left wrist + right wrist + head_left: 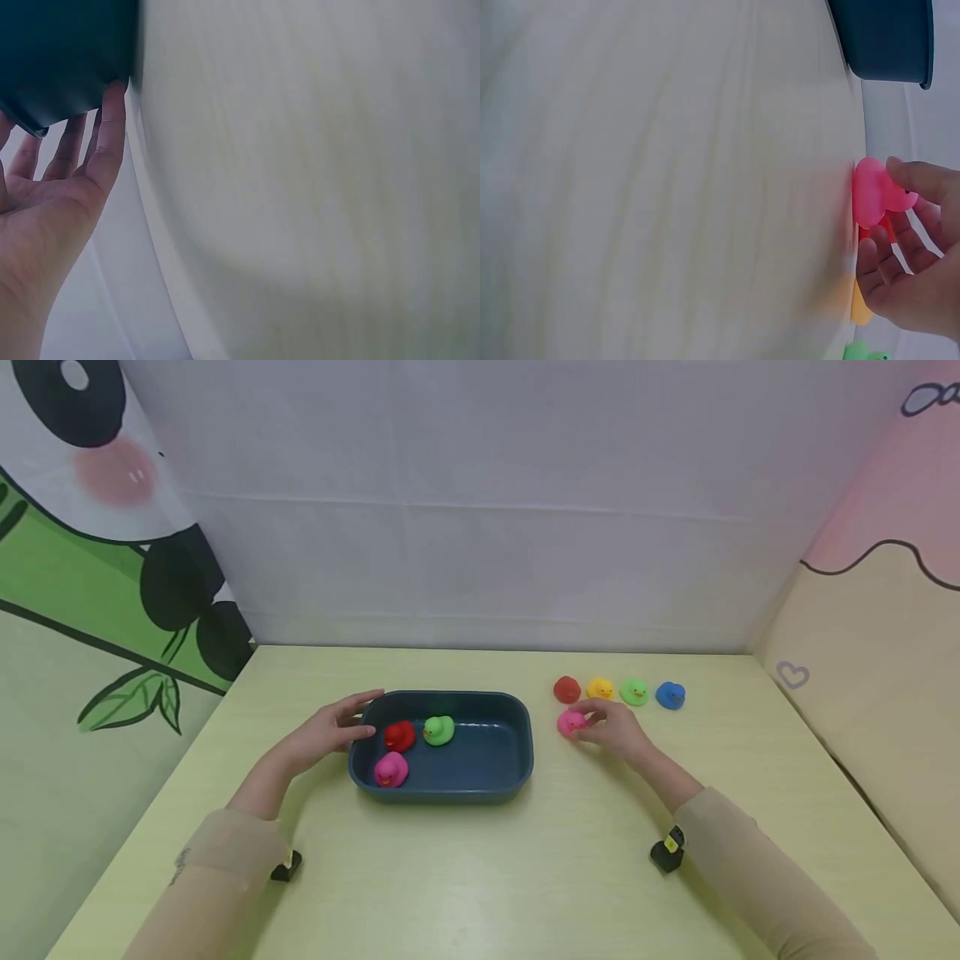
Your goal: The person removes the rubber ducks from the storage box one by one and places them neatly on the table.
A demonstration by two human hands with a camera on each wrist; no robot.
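Note:
A dark blue tray (450,797) stands on the table, holding a red rubber duck (400,737), a green rubber duck (439,731) and a pink rubber duck (391,770) toward its left side. My left hand (335,727) grips the tray's left end, thumb over the rim and fingers (111,135) along the outer wall. To the right of the tray, my right hand (613,727) pinches another pink rubber duck (870,191) between thumb and fingers, low at the tabletop.
Behind the right hand, a red duck (567,689), a yellow duck (600,687), a green duck (634,692) and a blue duck (671,695) form a row. A pale wall cloth (495,568) rises at the table's back edge, with printed panels on both sides.

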